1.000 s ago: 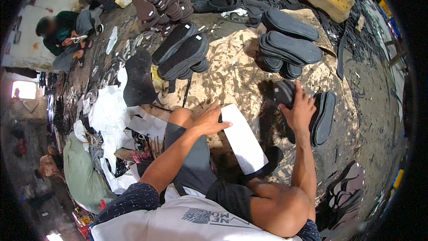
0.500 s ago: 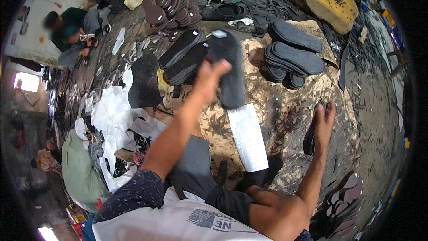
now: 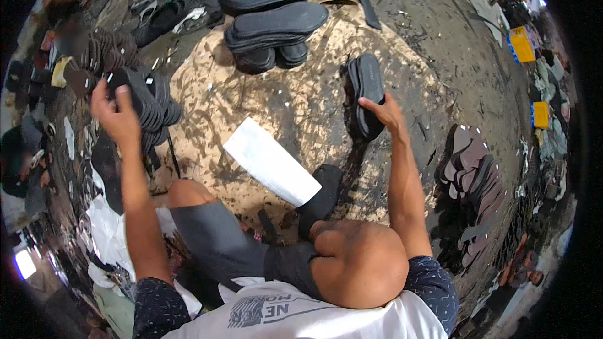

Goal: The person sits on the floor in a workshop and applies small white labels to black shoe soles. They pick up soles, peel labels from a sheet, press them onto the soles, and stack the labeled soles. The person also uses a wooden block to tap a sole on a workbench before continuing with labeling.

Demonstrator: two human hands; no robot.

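Observation:
My left hand (image 3: 117,113) is at the left, its thumb and fingers apart at the edge of a stack of dark shoe soles (image 3: 154,110) with small white tags. Whether its fingertips touch the top sole is hard to make out. At the right, my right hand (image 3: 388,112) grips a small stack of black shoe soles (image 3: 367,81), its thumb over the near side and the other fingers mostly hidden. That stack stands on a stained tan sheet (image 3: 402,75). Between my hands lies a white sheet of paper (image 3: 270,160), close to my dark-socked foot.
More black soles (image 3: 276,22) are piled crosswise at the far side. Brown soles (image 3: 113,50) are heaped at the far left, and greyish-brown ones (image 3: 474,182) lie fanned out on the right. Black scraps litter the floor beyond. Yellow containers (image 3: 521,45) stand at the far right.
The view has turned to the right. My left hand, which held a black sole over the middle, is now beside the left stack. My right hand stays at its soles.

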